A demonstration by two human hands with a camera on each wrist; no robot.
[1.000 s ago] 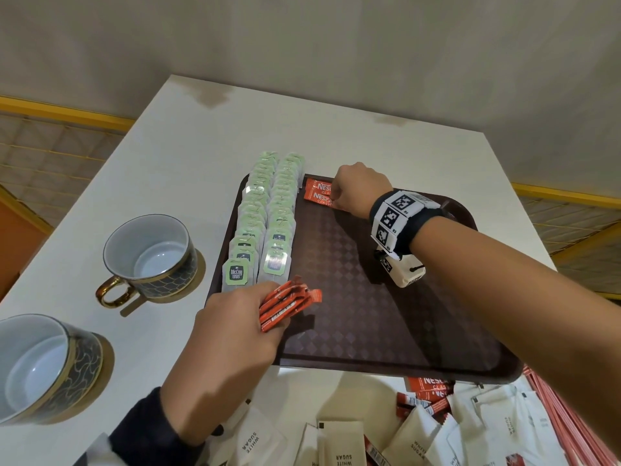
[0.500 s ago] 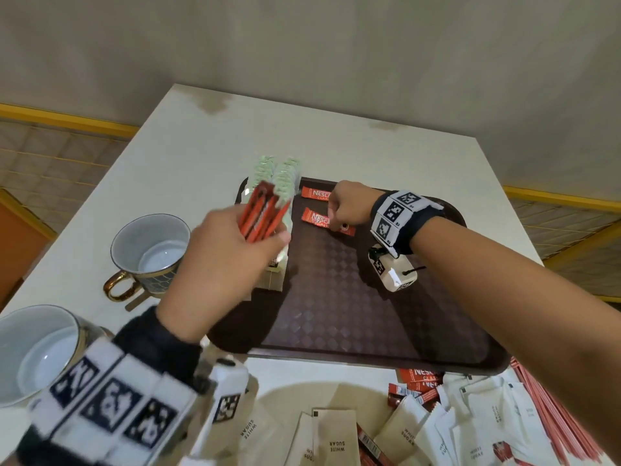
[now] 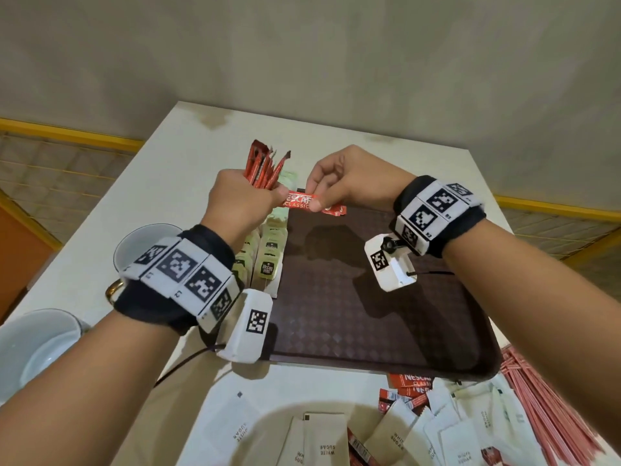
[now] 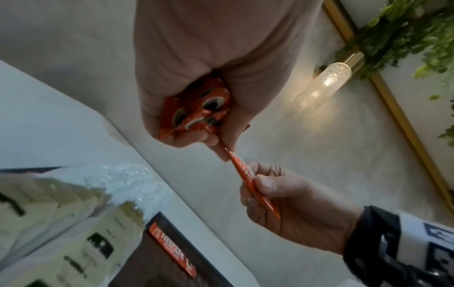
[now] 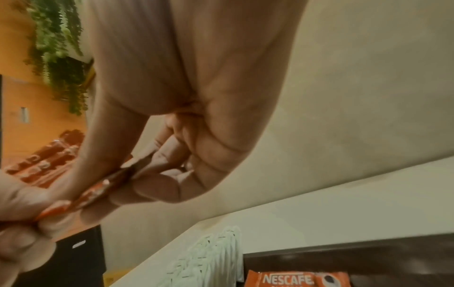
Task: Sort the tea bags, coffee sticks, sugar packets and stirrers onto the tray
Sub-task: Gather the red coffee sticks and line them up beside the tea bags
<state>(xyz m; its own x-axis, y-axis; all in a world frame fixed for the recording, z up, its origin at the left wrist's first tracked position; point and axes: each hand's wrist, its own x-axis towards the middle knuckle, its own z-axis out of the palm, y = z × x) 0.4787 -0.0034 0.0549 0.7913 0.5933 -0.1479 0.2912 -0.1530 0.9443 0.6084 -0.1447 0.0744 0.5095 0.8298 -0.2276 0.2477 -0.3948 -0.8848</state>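
Observation:
My left hand (image 3: pixel 268 196) is raised over the tray's far left and grips a bundle of red coffee sticks (image 3: pixel 263 166) upright in its fist. One coffee stick (image 3: pixel 299 201) juts sideways from it, and my right hand (image 3: pixel 314 200) pinches that stick between thumb and forefinger. The left wrist view shows the bundle's ends (image 4: pixel 196 108) in the fist and the pinched stick (image 4: pixel 239 165). The brown tray (image 3: pixel 369 314) carries two rows of green tea bags (image 3: pixel 268 260) along its left side. Another coffee stick (image 5: pixel 294 279) lies flat at the tray's far edge.
Two cups (image 3: pixel 141 243) (image 3: pixel 33 351) stand left of the tray on the white table. Near me lie white sugar packets (image 3: pixel 319 445), loose coffee sticks (image 3: pixel 410 381) and a pile of red stirrers (image 3: pixel 544 408) at the right.
My left hand lifted the bundle from the tray's near edge up to its far side. My right hand left the sticks on the tray and took hold of one stick from the bundle.

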